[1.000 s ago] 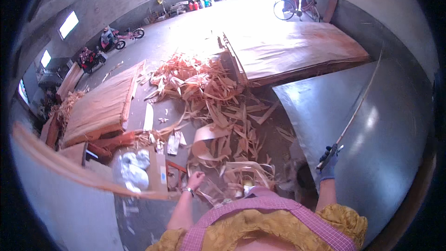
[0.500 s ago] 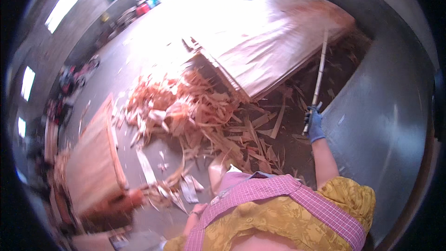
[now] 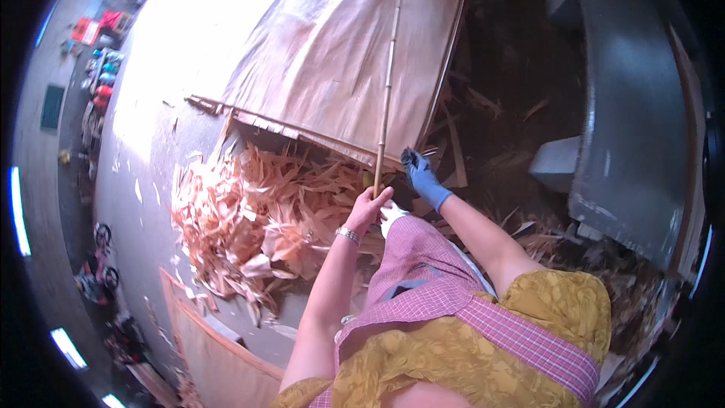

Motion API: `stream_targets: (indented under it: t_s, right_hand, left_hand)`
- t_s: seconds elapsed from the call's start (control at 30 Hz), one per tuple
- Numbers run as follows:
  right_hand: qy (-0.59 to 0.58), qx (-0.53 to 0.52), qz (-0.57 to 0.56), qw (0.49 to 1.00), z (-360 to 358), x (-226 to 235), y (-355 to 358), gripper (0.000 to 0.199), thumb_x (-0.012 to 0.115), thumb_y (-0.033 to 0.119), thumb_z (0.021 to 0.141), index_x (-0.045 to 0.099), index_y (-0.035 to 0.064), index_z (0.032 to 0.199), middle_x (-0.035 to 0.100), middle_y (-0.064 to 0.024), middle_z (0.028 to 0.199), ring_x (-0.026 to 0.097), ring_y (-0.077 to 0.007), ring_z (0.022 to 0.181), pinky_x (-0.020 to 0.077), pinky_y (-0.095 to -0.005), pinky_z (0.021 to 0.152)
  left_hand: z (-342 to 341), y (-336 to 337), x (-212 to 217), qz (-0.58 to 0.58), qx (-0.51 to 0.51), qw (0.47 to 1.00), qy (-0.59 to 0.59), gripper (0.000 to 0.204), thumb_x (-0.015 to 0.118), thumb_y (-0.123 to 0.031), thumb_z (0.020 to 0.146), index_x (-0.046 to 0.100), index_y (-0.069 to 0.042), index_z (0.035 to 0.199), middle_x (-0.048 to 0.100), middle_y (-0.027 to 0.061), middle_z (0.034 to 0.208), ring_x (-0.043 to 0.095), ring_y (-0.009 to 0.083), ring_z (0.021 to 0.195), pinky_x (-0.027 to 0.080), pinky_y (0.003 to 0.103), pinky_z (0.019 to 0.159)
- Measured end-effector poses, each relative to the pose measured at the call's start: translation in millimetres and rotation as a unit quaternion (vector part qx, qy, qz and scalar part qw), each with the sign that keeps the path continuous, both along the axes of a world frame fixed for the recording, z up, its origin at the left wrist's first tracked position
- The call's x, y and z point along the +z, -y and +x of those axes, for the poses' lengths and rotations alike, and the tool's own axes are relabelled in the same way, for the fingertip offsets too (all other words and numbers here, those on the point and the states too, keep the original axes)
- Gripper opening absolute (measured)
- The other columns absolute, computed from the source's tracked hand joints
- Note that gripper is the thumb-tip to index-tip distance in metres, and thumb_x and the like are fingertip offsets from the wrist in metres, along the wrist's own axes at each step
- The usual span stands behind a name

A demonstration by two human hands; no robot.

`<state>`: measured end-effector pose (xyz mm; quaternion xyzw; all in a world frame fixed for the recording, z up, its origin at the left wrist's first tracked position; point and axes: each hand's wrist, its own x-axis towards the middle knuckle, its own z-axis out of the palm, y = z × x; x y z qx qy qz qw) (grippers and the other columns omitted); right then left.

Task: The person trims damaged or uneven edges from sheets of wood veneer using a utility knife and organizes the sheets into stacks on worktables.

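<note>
The left hand [image 3: 367, 210] grips the near end of a thin stick [image 3: 388, 83] extending over the sheet stack [image 3: 325, 53]; the gloved right hand's [image 3: 423, 177] grip I cannot tell. Probably light and springy, it suits a near-end hold.

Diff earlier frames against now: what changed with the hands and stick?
The left hand has taken the bamboo stick; the gloved right hand has let go. The stick swung left from the grey panel to over the veneer stack. Scrap pile stayed beside the stack.
</note>
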<state>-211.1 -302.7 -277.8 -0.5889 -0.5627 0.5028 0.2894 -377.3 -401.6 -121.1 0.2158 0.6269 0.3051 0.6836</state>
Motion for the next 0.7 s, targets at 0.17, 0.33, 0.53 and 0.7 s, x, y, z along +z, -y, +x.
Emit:
stream_targets:
  t_s: [0.17, 0.33, 0.53, 0.7]
  right_hand:
    - [0.318, -0.152, -0.017, 0.936, -73.0, -96.2, -110.7, 0.104, 0.064, 0.062, 0.079, 0.023, -0.0086, 0.143, 0.033, -0.036, 0.139, 0.042, -0.0462, 0.126, 0.0376, -0.0468, 0.104]
    - [0.422, -0.198, -0.081, 0.881, -135.1, -126.8, -131.1, 0.089, 0.063, 0.053, 0.083, 0.027, -0.0035, 0.143, 0.039, -0.0319, 0.138, 0.048, -0.0444, 0.121, 0.0436, -0.0471, 0.098]
    - [0.287, -0.228, -0.026, 0.93, -180.6, -124.6, -142.0, 0.058, 0.061, 0.025, 0.087, 0.041, 0.0078, 0.138, 0.059, -0.0217, 0.116, 0.061, -0.0395, 0.097, 0.0506, -0.0461, 0.08]
    - [0.073, -0.182, 0.005, 0.981, -276.7, -52.0, -198.0, 0.073, 0.068, 0.012, 0.084, 0.031, 0.0131, 0.147, 0.067, -0.014, 0.096, 0.067, -0.0265, 0.086, 0.0528, -0.0359, 0.072]
  left_hand:
    - [-121.2, -36.7, -69.4, -0.144, 0.046, 0.986, -0.074, 0.028, 0.068, -0.035, 0.089, 0.058, -0.009, 0.082, 0.048, -0.0047, 0.056, 0.042, 0.0054, 0.041, 0.031, 0.023, 0.037]
    - [-232.2, -43.5, -119.4, -0.173, -0.007, 0.977, -0.123, 0.031, 0.063, -0.038, 0.092, 0.062, -0.008, 0.087, 0.049, -0.0046, 0.056, 0.042, 0.0055, 0.041, 0.031, 0.022, 0.037]
    - [-313.4, -59.0, -140.0, -0.041, -0.06, 0.935, -0.347, 0.031, 0.066, -0.03, 0.087, 0.066, -0.001, 0.076, 0.054, 0.0015, 0.053, 0.051, 0.0099, 0.052, 0.041, 0.031, 0.049]
    - [-375.1, -149.6, -119.1, -0.003, -0.131, 0.879, -0.458, 0.037, 0.064, -0.032, 0.086, 0.06, 0.004, 0.075, 0.05, 0.013, 0.053, 0.049, 0.0158, 0.05, 0.041, 0.038, 0.052]
